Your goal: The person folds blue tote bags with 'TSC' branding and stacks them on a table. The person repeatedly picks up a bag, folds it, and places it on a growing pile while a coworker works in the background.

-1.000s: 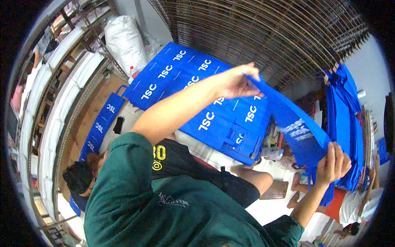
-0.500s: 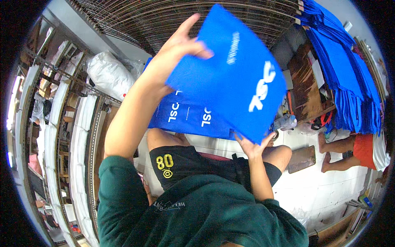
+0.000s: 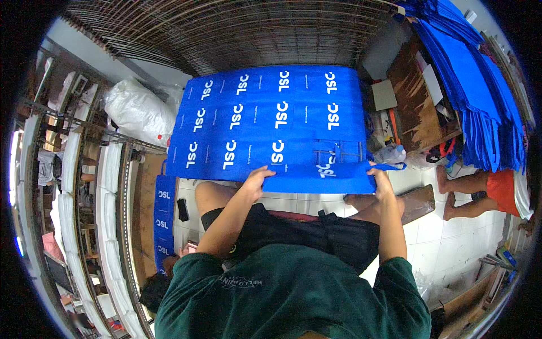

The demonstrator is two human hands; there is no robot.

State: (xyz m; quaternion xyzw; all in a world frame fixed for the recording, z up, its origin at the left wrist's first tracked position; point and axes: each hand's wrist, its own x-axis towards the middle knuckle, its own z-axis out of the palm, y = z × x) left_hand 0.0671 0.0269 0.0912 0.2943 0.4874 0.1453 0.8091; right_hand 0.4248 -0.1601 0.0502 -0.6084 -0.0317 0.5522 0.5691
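A blue fabric bag (image 3: 316, 182) with white print is stretched flat and low between my two hands, just above my lap. My left hand (image 3: 258, 179) is closed on its left end, and my right hand (image 3: 382, 179) pinches the right end, where a narrow strip sticks out. Just beyond it, rows of matching blue pieces (image 3: 259, 118) with white print lie over a rack. One spot in the nearest row, at the right, shows the bare wire grid (image 3: 344, 148). The held bag's lower side is hidden from view.
Thick bundles of blue bags (image 3: 468, 96) hang at the right, above a person's bare legs (image 3: 463, 198) and red shorts. A white sack (image 3: 138, 110) and metal shelving (image 3: 84, 169) stand at left. Another person's hand (image 3: 185, 251) shows at lower left, near a black phone-like object (image 3: 182, 209).
Both hands have brought the bag down from a raised, tilted position to a level one near my lap. My left hand came down and nearer. The printed rows behind are now uncovered.
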